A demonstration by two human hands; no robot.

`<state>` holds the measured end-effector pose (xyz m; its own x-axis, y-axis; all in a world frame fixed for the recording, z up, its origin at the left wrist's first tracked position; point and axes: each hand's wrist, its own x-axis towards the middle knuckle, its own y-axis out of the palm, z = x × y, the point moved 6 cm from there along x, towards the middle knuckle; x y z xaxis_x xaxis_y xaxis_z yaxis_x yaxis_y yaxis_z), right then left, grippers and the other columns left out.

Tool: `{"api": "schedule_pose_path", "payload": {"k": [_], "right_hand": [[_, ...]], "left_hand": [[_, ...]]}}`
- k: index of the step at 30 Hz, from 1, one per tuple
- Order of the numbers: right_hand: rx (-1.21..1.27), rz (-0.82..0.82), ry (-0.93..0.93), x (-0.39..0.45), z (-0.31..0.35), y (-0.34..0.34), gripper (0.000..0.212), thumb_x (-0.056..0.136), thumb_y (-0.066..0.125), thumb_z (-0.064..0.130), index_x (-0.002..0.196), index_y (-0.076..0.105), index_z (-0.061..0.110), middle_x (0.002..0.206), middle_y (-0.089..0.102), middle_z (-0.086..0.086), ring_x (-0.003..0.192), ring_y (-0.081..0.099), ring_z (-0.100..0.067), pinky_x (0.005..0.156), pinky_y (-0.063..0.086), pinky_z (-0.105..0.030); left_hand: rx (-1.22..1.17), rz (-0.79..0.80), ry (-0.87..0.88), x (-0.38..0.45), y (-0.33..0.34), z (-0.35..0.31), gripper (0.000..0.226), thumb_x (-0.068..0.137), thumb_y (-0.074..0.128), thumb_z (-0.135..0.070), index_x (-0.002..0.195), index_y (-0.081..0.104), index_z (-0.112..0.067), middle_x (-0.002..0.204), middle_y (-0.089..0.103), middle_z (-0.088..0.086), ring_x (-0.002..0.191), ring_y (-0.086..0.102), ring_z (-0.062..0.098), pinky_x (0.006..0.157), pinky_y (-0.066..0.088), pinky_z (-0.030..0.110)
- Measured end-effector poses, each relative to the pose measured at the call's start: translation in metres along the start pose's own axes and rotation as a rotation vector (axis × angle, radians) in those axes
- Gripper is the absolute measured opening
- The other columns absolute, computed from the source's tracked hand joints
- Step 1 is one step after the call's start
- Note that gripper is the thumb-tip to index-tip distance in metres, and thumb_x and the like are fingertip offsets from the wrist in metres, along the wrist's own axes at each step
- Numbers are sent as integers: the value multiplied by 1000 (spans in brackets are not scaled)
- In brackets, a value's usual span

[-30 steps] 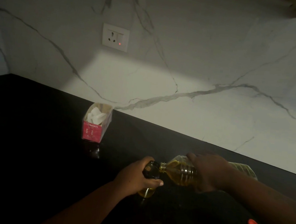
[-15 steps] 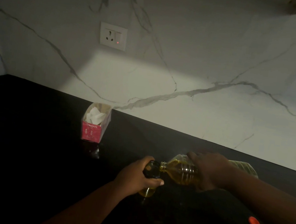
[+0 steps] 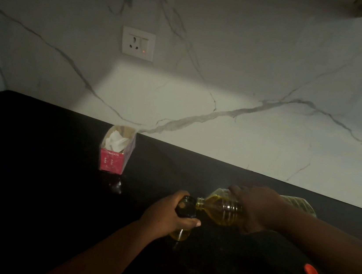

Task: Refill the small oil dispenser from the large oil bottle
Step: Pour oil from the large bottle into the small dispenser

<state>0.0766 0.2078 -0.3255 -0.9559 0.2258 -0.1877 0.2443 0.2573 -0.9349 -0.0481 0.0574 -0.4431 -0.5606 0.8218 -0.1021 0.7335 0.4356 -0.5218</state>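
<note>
Pouring under way, by the look of it: one large oil bottle (image 3: 223, 211) tipped almost flat above the black counter (image 3: 33, 163), gripped round its ribbed body by the right hand (image 3: 256, 207), mouth held at the dark open neck of one small oil dispenser (image 3: 184, 215). Dispenser standing on the counter just left of the bottle's mouth, clasped by the left hand (image 3: 165, 215), with yellow oil showing in its base. Next, probably: keeping both mouths aligned, watching the level, then tipping the bottle back upright before overflow. Also counted: one pink box (image 3: 116, 151) of white paper well left of the dispenser, one wall socket (image 3: 138, 44) above it, one red cap (image 3: 311, 270) right of the dispenser.
</note>
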Motion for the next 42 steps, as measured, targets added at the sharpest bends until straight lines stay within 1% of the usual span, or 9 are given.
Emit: {"api": "schedule_pose_path", "payload": {"k": [6, 9, 13, 19, 25, 30, 35, 40, 42], "right_hand": [[10, -2, 3, 0, -1, 2, 94, 62, 74, 56, 139, 31, 22, 120, 60, 0, 106, 58, -19, 91, 48, -33], [-4, -5, 3, 0, -1, 2, 95, 62, 74, 57, 138, 31, 22, 120, 60, -1, 106, 58, -20, 91, 48, -33], [-5, 3, 5, 1, -2, 3, 97, 62, 74, 58, 140, 29, 21, 121, 60, -1, 107, 58, -21, 92, 48, -33], [-11, 0, 2, 2, -2, 3, 94, 60, 74, 60, 136, 32, 23, 119, 61, -1, 106, 59, -21, 91, 49, -36], [-24, 2, 2, 2, -1, 1, 93, 61, 74, 58, 136, 33, 23, 119, 61, -1, 106, 59, -21, 90, 49, -33], [-17, 13, -9, 2, -1, 1, 91, 62, 74, 58, 135, 33, 22, 119, 60, 0, 106, 58, -20, 91, 49, -34], [-25, 11, 2, 1, 0, -1, 91, 62, 73, 58, 136, 33, 22, 121, 60, -1, 107, 59, -21, 92, 49, -33], [-36, 31, 15, 0, 1, -1, 92, 64, 74, 56, 138, 31, 22, 123, 59, -2, 110, 58, -22, 94, 48, -35], [-43, 28, 15, 0, 1, -2, 91, 64, 74, 56, 137, 32, 22, 122, 60, -2, 110, 58, -22, 93, 49, -35]], "left_hand": [[-10, 2, 3, 1, 0, 0, 81, 62, 80, -64, 133, 46, -42, 121, 60, -13, 112, 59, 11, 98, 51, 42], [-4, 5, 4, 1, 0, 0, 82, 63, 79, -64, 134, 45, -42, 123, 59, -13, 114, 57, 11, 98, 50, 41], [3, -2, 15, 0, -1, -1, 80, 63, 79, -65, 132, 46, -42, 118, 60, -14, 110, 58, 8, 96, 50, 38], [-3, 4, 17, 0, 0, 0, 80, 63, 79, -65, 132, 46, -42, 118, 60, -14, 109, 59, 9, 94, 51, 37], [-2, 21, 5, 1, 1, 1, 82, 63, 79, -65, 134, 45, -42, 119, 60, -14, 111, 58, 9, 96, 51, 38], [-26, 17, 9, 0, 1, 1, 75, 60, 78, -67, 125, 47, -48, 113, 62, -17, 103, 60, 3, 82, 48, 26], [-23, 9, 17, -2, 0, 0, 69, 59, 77, -69, 118, 46, -54, 106, 61, -21, 97, 57, -4, 73, 42, 18], [-12, -5, 26, -1, 0, 0, 61, 59, 77, -70, 110, 47, -57, 105, 63, -21, 96, 60, -3, 73, 44, 20], [-11, 5, 23, 0, 0, 0, 65, 60, 77, -68, 115, 47, -54, 107, 62, -20, 98, 59, -2, 75, 44, 21]]}}
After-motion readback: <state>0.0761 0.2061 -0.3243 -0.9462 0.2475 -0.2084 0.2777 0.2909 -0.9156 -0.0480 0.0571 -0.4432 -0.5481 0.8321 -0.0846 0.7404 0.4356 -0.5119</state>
